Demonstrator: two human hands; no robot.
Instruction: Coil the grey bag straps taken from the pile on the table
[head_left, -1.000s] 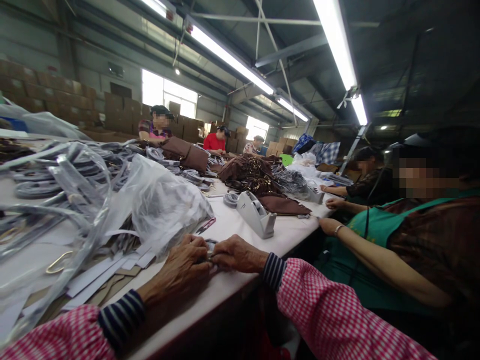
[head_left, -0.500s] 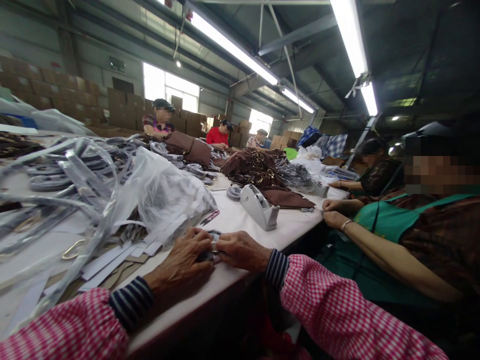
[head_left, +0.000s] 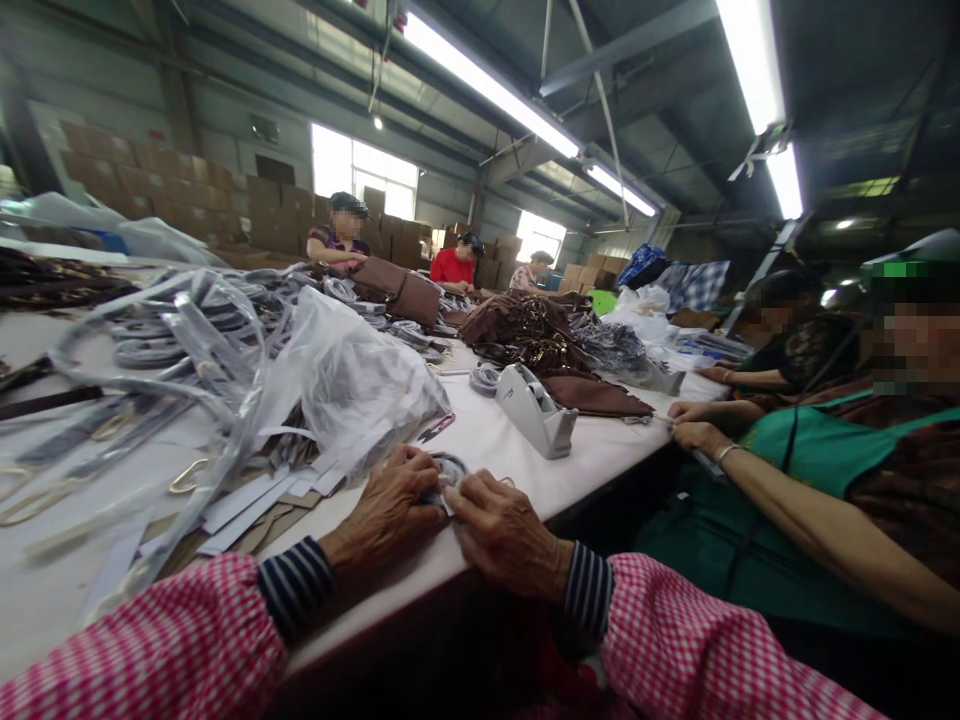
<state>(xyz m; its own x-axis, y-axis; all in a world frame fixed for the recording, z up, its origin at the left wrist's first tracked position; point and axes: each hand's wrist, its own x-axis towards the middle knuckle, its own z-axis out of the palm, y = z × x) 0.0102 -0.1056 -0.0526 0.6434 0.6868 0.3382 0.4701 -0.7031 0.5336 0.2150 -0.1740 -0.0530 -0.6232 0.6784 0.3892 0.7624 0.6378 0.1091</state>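
Near the table's front edge, my left hand (head_left: 394,508) has its fingers closed on a small grey coiled strap (head_left: 448,466). My right hand (head_left: 506,525) pinches at the right side of the same coil, close to the left fingertips. Part of the coil is hidden beneath the fingers. Just beyond the hands lies a small pair of snips (head_left: 436,427). A grey tape dispenser (head_left: 536,410) stands to the right, with another grey coil (head_left: 484,380) beside it.
Clear plastic bag (head_left: 352,370), grey strap coils (head_left: 150,345) and paper strips (head_left: 247,510) lie left. Brown bags (head_left: 517,325) are piled farther back on the white table (head_left: 480,425). A person in a green apron (head_left: 799,460) works at the right; others sit beyond.
The view has shifted, so the scene sits farther right. My right hand has moved slightly away from my left, and more of the grey coil shows between them.
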